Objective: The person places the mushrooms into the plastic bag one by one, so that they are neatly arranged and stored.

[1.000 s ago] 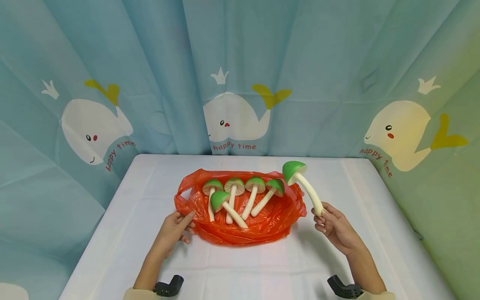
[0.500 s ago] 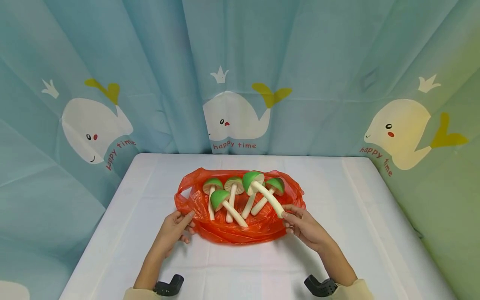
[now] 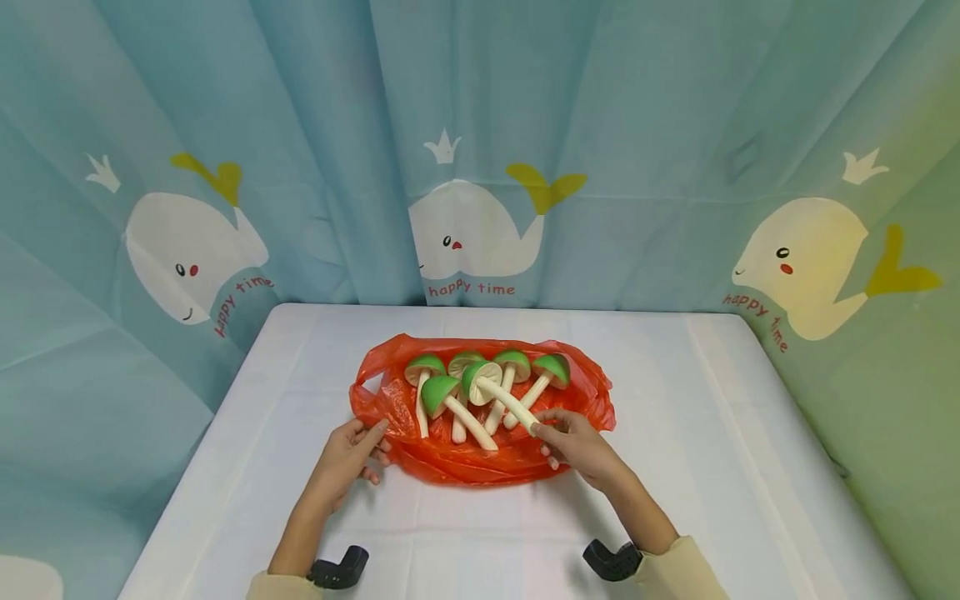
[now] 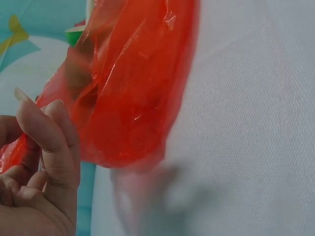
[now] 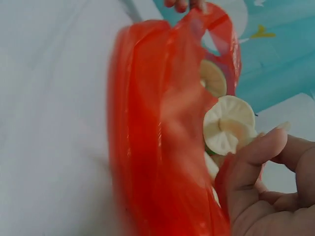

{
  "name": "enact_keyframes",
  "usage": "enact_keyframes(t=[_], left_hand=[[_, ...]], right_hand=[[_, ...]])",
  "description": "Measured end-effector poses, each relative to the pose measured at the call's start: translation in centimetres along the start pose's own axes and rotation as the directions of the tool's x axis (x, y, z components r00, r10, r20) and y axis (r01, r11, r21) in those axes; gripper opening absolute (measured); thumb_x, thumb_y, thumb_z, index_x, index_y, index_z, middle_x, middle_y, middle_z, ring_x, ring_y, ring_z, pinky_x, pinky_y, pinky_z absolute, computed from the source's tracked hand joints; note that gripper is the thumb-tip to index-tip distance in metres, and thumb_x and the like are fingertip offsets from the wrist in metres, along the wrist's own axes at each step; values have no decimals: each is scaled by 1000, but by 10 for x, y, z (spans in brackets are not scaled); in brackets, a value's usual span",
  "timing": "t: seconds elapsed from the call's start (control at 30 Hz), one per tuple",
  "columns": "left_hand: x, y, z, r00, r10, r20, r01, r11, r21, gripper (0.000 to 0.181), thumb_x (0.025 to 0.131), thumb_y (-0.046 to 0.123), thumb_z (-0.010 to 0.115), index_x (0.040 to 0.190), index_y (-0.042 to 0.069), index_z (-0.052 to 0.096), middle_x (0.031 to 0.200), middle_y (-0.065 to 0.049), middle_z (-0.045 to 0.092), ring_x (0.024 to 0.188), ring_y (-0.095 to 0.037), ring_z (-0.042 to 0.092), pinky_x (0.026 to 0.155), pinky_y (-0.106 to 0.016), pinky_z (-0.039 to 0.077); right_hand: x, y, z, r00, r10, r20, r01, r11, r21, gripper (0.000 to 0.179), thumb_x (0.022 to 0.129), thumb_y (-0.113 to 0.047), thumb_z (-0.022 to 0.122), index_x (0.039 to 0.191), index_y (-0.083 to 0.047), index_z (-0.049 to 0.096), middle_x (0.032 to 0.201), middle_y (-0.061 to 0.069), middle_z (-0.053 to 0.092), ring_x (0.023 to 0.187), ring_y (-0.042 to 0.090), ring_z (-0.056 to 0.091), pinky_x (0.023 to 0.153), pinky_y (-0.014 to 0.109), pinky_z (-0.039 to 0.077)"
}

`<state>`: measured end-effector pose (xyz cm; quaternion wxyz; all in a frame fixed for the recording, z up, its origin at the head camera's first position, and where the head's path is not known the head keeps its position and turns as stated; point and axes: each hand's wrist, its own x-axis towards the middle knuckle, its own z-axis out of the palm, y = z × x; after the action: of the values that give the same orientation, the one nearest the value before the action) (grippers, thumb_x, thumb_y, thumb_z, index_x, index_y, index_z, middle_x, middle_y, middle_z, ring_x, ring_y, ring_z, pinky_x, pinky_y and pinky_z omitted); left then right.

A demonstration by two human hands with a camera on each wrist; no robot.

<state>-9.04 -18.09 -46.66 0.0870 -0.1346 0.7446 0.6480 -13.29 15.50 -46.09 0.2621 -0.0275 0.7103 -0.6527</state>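
A red plastic bag [image 3: 480, 472] lies spread on the table with several toy mushrooms in it, each with a green cap and pale stem; one [image 3: 468, 423] lies at the front left. My left hand [image 3: 345, 462] pinches the bag's left edge between thumb and fingers, as the left wrist view also shows beside the red plastic [image 4: 142, 93]. Over the bag's middle, my right hand [image 3: 585, 448] holds another mushroom [image 3: 508, 402] by the lower end of its stem, cap pointing up and left. Its pale cap underside [image 5: 227, 120] faces the right wrist camera.
A white cloth covers the table [image 3: 675, 400]. Behind it hangs a blue curtain [image 3: 480, 83] printed with white whales. A bag handle loop [image 3: 366, 396] sticks out at the left. Black wrist cameras [image 3: 339, 568] sit on both forearms.
My right hand has carried its mushroom leftward and down, from right of the bag to over the mushrooms inside it. The left hand has stayed at the bag's edge.
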Motion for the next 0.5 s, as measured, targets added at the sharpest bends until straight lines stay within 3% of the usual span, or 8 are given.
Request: enact_keyframes(t=[0.1, 0.17, 0.33, 0.5], left_hand=[[0, 0, -1, 1000, -2, -1, 2, 1000, 5, 35, 94, 30, 59, 96, -4, 52, 81, -19, 61, 61, -27, 58, 44, -26, 51], [0, -1, -1, 1000, -2, -2, 2, 1000, 5, 35, 94, 30, 59, 96, -4, 52, 81, -20, 61, 62, -27, 58, 44, -26, 51], [0, 0, -1, 1000, -5, 2, 5, 1000, 7, 36, 94, 31, 59, 96, -4, 52, 81, -18, 61, 62, -26, 58, 44, -26, 51], [0, 1, -1, 1000, -6, 7, 6, 1000, 4, 36, 94, 31, 59, 96, -4, 52, 81, -18, 61, 60, -25, 57, 44, -26, 51]], right_hand=[[1, 1, 1, 999, -26, -36, 20, 988, -155, 29, 92, -16, 61, 107, 7, 53, 66, 6, 52, 49, 12, 44, 45, 20, 42], [2, 0, 3, 995, -61, -76, 38, 961, -273, 25, 90, -16, 63, 103, 5, 57, 65, 6, 53, 48, 13, 44, 44, 22, 42], [4, -5, 6, 971, -154, -180, 41, 857, -514, 17, 87, -14, 68, 95, -1, 62, 70, 3, 58, 53, 14, 51, 46, 25, 44], [4, -5, 6, 968, -163, -193, 1, 766, -643, 19, 83, -13, 72, 98, -4, 64, 73, 2, 60, 56, 14, 54, 49, 26, 48]])
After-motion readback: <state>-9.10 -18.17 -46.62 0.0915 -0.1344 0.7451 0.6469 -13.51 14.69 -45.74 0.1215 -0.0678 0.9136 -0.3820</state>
